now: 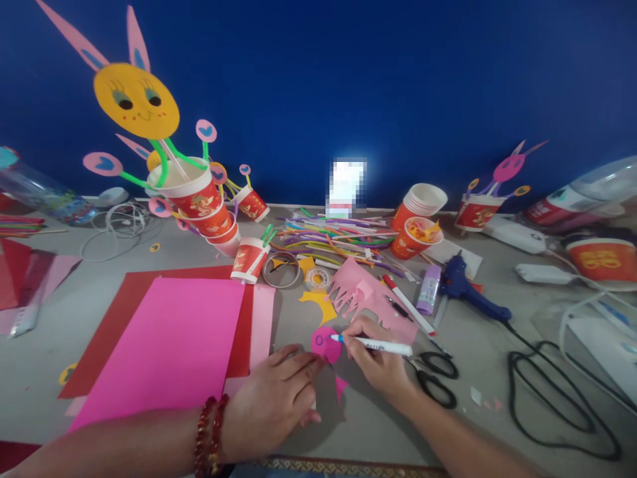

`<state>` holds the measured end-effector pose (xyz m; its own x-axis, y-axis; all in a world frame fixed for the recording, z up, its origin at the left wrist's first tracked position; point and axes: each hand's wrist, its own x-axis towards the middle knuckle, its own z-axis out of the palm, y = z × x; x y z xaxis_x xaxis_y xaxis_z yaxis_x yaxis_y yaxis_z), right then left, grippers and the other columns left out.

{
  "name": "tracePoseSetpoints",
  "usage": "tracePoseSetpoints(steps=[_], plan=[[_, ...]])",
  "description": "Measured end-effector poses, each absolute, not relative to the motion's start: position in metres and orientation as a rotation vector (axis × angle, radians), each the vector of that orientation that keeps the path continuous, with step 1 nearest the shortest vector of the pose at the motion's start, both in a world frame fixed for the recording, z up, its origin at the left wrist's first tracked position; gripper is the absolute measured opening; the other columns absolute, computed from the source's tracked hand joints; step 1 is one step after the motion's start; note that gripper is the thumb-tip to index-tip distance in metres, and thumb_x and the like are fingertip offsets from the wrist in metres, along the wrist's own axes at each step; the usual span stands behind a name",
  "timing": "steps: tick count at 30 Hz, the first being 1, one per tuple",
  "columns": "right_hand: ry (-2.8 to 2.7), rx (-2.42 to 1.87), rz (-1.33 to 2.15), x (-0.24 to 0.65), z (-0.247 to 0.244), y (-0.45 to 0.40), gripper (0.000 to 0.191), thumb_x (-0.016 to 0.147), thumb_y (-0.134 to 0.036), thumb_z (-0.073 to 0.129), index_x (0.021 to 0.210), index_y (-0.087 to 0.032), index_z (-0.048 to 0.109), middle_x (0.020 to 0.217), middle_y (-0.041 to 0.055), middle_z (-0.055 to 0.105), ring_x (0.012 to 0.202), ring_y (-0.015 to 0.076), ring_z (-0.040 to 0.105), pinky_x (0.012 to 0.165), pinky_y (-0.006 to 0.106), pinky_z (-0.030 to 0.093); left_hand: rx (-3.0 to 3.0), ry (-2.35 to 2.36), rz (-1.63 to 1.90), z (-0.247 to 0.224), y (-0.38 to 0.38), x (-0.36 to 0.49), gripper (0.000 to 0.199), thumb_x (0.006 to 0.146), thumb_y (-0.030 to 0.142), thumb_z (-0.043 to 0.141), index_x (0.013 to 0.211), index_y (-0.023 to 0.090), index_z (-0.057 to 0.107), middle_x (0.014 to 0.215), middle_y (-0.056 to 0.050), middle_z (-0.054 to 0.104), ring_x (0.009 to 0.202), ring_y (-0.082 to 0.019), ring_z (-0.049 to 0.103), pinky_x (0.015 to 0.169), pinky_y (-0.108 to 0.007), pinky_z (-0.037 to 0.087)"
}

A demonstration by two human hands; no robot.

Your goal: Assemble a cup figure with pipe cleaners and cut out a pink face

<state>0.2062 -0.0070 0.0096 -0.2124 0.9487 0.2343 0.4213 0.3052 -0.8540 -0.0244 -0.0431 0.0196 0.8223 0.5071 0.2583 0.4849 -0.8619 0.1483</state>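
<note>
Cup figure, far left: a yellow paper face [137,103] with pink ears tops stacked red cups [199,206], likely set back to leave working room.
Paper, left: a bright pink sheet [169,345] lies over a red sheet [119,305], probably kept within easy reach.
Left hand: the left hand [271,398] lies palm down, fingers slightly spread and gently bent, their tips on the lower left edge of a small pink disc [326,352], seemingly to stop it sliding.
Pink disc, centre: it lies flat on the grey table [361,435] between the two hands, a small dark ring drawn on its left half.
Straws, behind: a loose heap of coloured straws [338,239] lies near the wall, perhaps to stay clear of the hands.
Right hand: the right hand [375,362] closes its fingers in a writing grip on a white marker [388,346]. The blue tip is over the disc's right half; whether it touches cannot be told.
Scissors, right: black-handled scissors [442,377] lie just beside the right forearm, apparently put down handy.
Glue gun, farther right: the blue glue gun [468,292] lies with its cord looped aside.
</note>
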Motion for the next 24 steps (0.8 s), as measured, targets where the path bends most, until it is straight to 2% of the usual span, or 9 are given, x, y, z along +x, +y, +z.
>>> tracePoseSetpoints(steps=[5, 24], plan=[[-1.840, -1.237, 0.838, 0.2137, 0.0081, -0.0076, 0.021, 0.088, -0.017, 0.050, 0.068, -0.022, 0.053, 0.055, -0.0049, 0.051, 0.048, 0.0118, 0.044, 0.047, 0.024, 0.033, 2.926, 0.788, 0.427, 0.0195, -0.0433, -0.0251, 0.027, 0.096, 0.041, 0.060, 0.090, 0.015, 0.065, 0.134, -0.011, 0.063, 0.124, -0.022, 0.054, 0.111, -0.041, 0.038], [-1.902, -1.223, 0.831, 0.2125, 0.0103, -0.0059, 0.021, 0.092, -0.019, 0.050, 0.071, -0.022, 0.053, 0.058, -0.0051, 0.050, 0.050, 0.0119, 0.045, 0.050, 0.024, 0.033, 2.896, 0.814, 0.480, 0.0230, -0.0435, -0.0234, 0.027, 0.097, 0.040, 0.059, 0.086, 0.016, 0.063, 0.130, -0.009, 0.066, 0.121, -0.021, 0.058, 0.108, -0.039, 0.040]])
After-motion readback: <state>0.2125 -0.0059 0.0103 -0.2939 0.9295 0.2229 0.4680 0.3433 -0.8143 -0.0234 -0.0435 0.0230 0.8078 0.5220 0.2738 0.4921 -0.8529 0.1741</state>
